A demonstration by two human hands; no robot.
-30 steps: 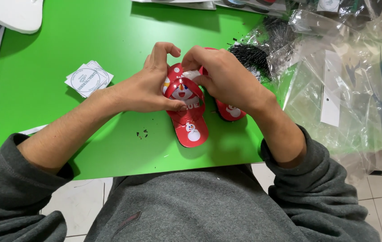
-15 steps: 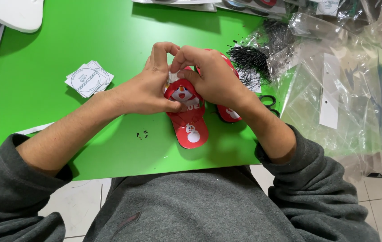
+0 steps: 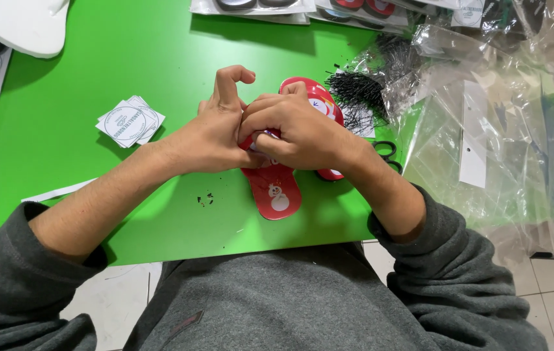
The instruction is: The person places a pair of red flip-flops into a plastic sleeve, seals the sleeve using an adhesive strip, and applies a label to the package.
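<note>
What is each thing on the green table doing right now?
left hand: closed on the red slipper.
right hand: closed on the red slipper.
red slipper: held, heel end resting on the green table.
second red slipper: lying flat, partly hidden.
round stickers: loose pile.
clear bags: crumpled heap.
scissors: lying flat, mostly hidden.

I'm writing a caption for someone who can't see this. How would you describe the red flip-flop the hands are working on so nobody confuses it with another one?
On the green table, look to the near edge in front of the person. There the left hand and right hand close over the red flip-flop, whose heel points at the person. Unlike the second red flip-flop behind the right hand, its bare heel shows a small white snowman.
</note>
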